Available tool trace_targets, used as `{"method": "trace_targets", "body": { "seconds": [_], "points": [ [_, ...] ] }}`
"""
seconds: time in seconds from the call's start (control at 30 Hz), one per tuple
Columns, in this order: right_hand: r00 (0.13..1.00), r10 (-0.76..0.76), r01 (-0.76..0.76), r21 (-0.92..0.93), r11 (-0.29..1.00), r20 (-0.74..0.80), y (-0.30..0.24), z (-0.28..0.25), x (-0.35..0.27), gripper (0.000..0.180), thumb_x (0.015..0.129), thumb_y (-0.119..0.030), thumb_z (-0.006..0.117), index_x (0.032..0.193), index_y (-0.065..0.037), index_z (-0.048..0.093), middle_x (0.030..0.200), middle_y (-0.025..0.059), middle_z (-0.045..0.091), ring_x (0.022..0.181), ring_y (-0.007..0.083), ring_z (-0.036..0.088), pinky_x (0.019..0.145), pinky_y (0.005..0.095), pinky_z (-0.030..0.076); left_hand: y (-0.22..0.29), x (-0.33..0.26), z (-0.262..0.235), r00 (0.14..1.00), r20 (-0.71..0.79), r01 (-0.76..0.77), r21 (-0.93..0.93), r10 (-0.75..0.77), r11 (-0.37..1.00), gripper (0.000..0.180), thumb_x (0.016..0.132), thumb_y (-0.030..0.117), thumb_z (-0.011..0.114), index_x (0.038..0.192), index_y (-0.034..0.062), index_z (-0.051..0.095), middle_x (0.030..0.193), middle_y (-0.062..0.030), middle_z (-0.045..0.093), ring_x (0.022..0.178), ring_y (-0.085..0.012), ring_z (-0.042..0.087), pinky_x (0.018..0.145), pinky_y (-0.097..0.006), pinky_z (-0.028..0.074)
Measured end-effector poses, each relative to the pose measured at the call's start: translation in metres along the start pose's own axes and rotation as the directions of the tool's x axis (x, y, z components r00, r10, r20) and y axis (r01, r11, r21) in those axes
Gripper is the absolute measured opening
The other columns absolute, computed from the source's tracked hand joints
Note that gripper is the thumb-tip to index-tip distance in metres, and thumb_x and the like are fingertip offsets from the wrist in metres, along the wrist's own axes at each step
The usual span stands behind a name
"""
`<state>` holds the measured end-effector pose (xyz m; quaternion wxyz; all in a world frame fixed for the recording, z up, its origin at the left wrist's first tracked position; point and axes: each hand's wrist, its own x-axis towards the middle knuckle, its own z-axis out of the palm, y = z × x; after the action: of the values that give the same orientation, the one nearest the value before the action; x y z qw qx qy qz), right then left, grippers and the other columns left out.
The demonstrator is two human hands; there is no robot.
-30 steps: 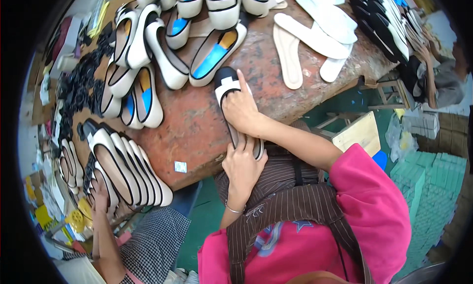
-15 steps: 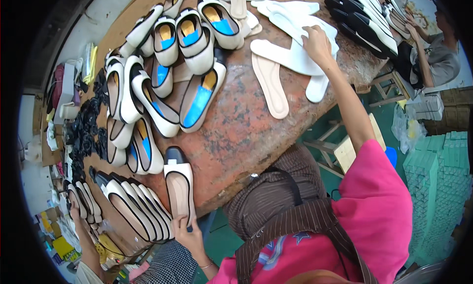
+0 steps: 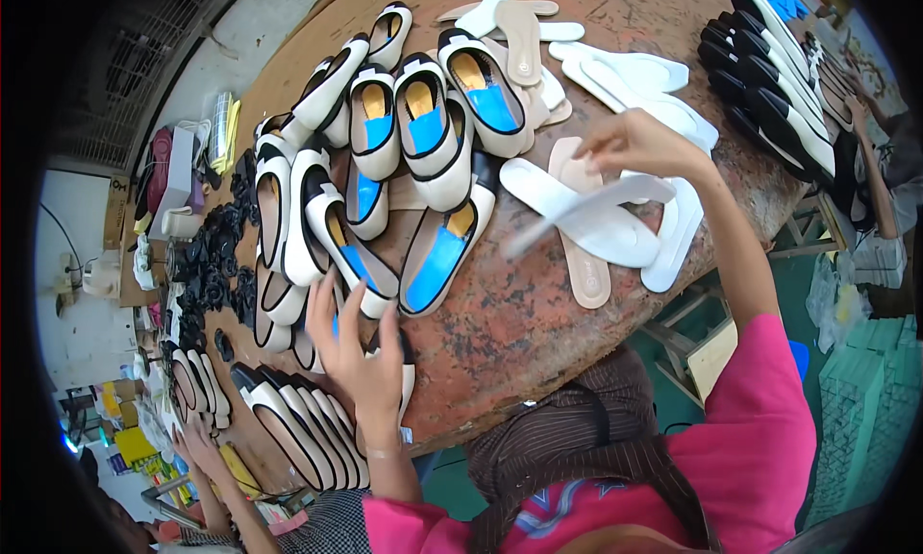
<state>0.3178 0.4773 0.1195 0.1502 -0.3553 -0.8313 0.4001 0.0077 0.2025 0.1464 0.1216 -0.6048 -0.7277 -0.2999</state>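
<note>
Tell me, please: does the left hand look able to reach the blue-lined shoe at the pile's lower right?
Probably yes: the left hand is open and close to that shoe, whose heel end appears uncovered.

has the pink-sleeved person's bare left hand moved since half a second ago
Yes. Against the worn reddish-brown table, the bare left hand has moved from the near edge farther inward, toward the cream, black-trimmed shoes with blue insole patches.

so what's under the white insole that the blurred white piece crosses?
A beige insole runs under the white insole; both its ends show. Its middle is covered, as is the tabletop directly beneath. Can't tell what else is hidden there.
</note>
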Motion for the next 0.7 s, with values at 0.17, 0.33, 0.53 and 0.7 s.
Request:
{"method": "trace_targets", "body": {
  "seconds": [0.17,0.33,0.53,0.7],
  "points": [
    [0.941,-0.041,-0.100,-0.391,0.915,-0.337,0.042,0.003,0.116,0.026,0.089,-0.014,0.062,0.112,-0.006,0.071,0.104,0.0163,0.072,0.095,0.0314,0.069,0.086,0.0380,0.054,0.028,0.110,0.083,0.978,0.051,-0.204,0.038,0.202,0.978,0.050,0.080,0.028,0.078,0.121,0.0039,0.062,0.128,-0.0166,0.057,0.120,-0.0347,0.053,0.098,-0.041,0.045],
    [0.850,-0.514,0.172,-0.859,0.482,-0.118,0.102,-0.001,0.203,0.050,0.078,-0.003,0.065,0.126,-0.010,0.057,0.154,0.0208,0.035,0.138,0.0349,0.042,0.106,0.0414,0.045,0.032,0.144,0.127,0.961,0.278,-0.020,0.102,-0.010,0.995,0.028,0.081,0.026,0.075,0.096,0.0029,0.072,0.096,-0.0139,0.070,0.093,-0.0337,0.065,0.075,-0.045,0.052],
    [0.798,-0.599,0.449,-0.724,0.524,0.061,0.085,-0.023,0.202,0.060,0.062,-0.002,0.077,0.118,-0.004,0.055,0.152,0.0126,0.041,0.137,0.0334,0.043,0.109,0.0400,0.044,-0.009,0.110,0.077,0.957,0.036,0.263,-0.531,-0.288,0.805,0.016,0.095,0.012,0.066,0.097,-0.0043,0.067,0.082,0.0030,0.060,0.073,-0.0047,0.052,0.065,-0.021,0.042],
    [0.442,-0.504,0.700,-0.066,0.711,-0.743,0.009,-0.075,0.133,0.039,0.083,-0.012,0.075,0.118,-0.001,0.062,0.113,0.0174,0.065,0.110,0.0287,0.062,0.098,0.0353,0.046,-0.010,0.047,-0.009,0.947,-0.321,-0.164,-0.565,-0.033,0.809,0.011,0.083,-0.002,0.068,0.092,-0.0033,0.062,0.080,-0.0064,0.059,0.068,-0.0205,0.053,0.065,-0.030,0.042]
  ]
}}
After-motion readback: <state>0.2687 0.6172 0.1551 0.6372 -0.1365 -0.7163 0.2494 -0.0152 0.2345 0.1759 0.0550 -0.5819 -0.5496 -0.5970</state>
